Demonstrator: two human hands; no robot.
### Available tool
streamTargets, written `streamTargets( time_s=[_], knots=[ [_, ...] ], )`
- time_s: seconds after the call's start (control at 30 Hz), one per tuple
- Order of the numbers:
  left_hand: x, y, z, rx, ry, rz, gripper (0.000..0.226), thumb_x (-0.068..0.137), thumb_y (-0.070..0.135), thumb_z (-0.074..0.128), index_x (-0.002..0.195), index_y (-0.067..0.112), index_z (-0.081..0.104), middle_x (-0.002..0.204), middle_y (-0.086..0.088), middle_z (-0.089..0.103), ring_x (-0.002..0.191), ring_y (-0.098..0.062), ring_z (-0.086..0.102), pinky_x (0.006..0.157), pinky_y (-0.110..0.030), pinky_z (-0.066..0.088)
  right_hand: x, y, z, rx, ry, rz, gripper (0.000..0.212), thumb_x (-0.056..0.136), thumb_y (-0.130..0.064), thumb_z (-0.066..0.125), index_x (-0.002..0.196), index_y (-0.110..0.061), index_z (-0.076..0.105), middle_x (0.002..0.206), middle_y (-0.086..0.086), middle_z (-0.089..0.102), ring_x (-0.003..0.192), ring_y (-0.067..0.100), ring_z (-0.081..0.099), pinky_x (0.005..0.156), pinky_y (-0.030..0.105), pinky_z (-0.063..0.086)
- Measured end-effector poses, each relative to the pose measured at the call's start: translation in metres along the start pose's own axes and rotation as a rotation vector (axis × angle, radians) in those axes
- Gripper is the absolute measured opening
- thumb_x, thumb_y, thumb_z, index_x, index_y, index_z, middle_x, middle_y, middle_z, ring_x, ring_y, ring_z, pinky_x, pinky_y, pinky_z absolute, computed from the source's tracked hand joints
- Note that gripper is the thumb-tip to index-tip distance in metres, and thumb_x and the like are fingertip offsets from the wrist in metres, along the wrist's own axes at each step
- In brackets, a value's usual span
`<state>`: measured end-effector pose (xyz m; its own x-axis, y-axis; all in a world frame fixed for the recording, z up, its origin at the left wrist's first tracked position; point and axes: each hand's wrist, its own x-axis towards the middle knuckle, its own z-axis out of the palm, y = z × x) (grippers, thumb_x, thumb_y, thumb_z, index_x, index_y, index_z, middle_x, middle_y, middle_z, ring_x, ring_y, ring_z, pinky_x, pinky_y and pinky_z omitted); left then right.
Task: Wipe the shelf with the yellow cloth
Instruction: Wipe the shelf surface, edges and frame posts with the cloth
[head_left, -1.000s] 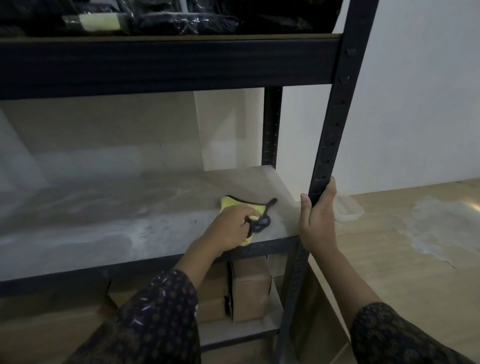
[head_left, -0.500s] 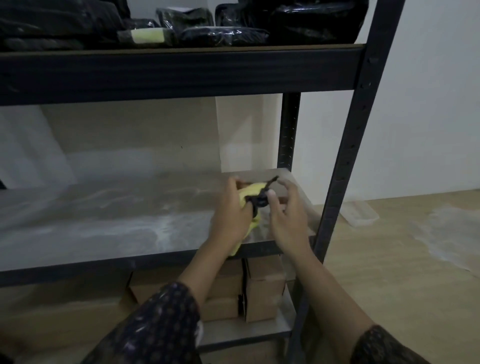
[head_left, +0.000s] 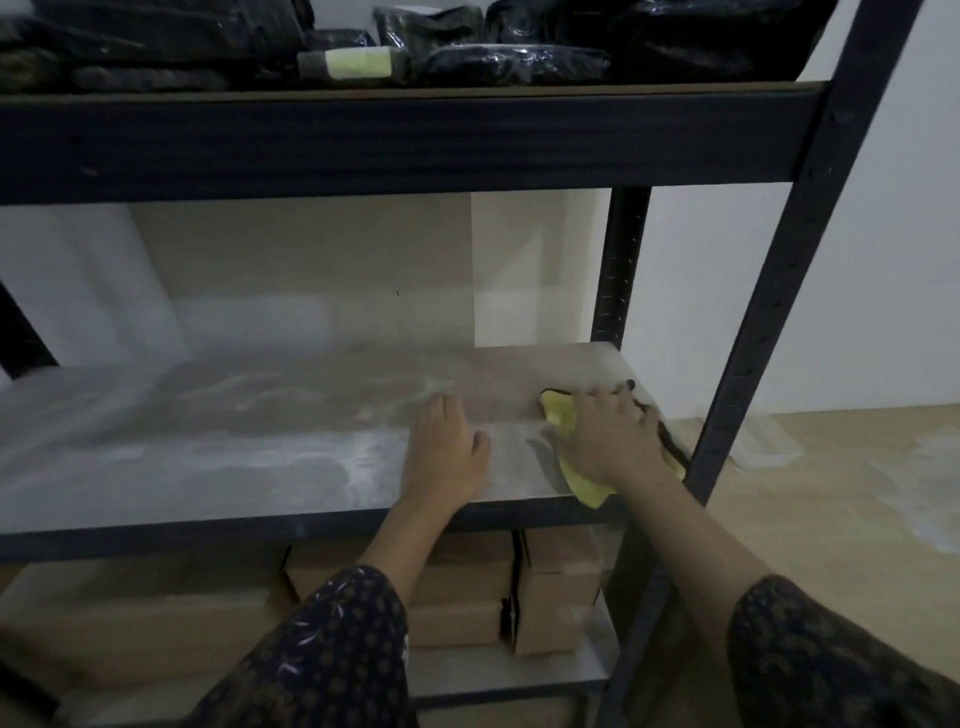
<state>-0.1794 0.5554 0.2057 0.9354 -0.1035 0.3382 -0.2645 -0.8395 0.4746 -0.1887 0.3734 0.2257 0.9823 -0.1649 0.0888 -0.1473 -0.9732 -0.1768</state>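
Yellow cloth (head_left: 566, 415) under right hand (head_left: 605, 441); left hand (head_left: 447, 457) flat beside it.

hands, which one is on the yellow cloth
The right hand, pressing the yellow cloth at the right front corner of the shelf; the left hand rests flat on bare board, apart from the cloth.

No text, label, brand or number can be read; the pale yellow strip (head_left: 358, 62) on a package (head_left: 332, 61) at the far upper level looks blank, possibly through blur.

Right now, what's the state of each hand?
Left hand: open, flat on the shelf.
Right hand: open, pressing the cloth.
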Motion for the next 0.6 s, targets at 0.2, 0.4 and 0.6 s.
streamTargets(
  time_s=[0.2,0.4,0.6],
  knots=[
    [0.003,-0.018,0.013,0.090,-0.010,-0.030,0.036,0.097,0.025,0.036,0.122,0.003,0.049,0.124,-0.011,0.046,0.115,-0.023,0.043,0.102,-0.037,0.041,0.021,-0.007,0.030,-0.044,-0.003,0.112,0.052,0.094,-0.026,0.035,0.143,-0.009,0.033,0.154,0.012,0.028,0.144,0.040,0.013,0.115,0.060,0.013],
    [0.005,-0.018,0.016,0.088,-0.078,-0.111,0.036,0.097,0.023,0.031,0.121,0.004,0.049,0.128,-0.008,0.042,0.129,-0.028,0.034,0.107,-0.040,0.036,0.095,-0.004,0.031,-0.052,-0.020,0.258,0.060,0.089,-0.020,0.048,0.145,-0.004,0.031,0.148,0.016,0.035,0.139,0.039,0.025,0.115,0.058,0.017],
    [0.005,-0.017,0.018,0.075,-0.076,-0.126,0.038,0.096,0.022,0.031,0.124,0.004,0.048,0.133,-0.010,0.040,0.132,-0.029,0.035,0.109,-0.038,0.035,0.141,-0.036,0.041,-0.103,0.041,-0.003,0.040,0.091,-0.009,0.037,0.126,0.000,0.055,0.126,0.022,0.057,0.123,0.039,0.049,0.105,0.050,0.040]
  ],
)
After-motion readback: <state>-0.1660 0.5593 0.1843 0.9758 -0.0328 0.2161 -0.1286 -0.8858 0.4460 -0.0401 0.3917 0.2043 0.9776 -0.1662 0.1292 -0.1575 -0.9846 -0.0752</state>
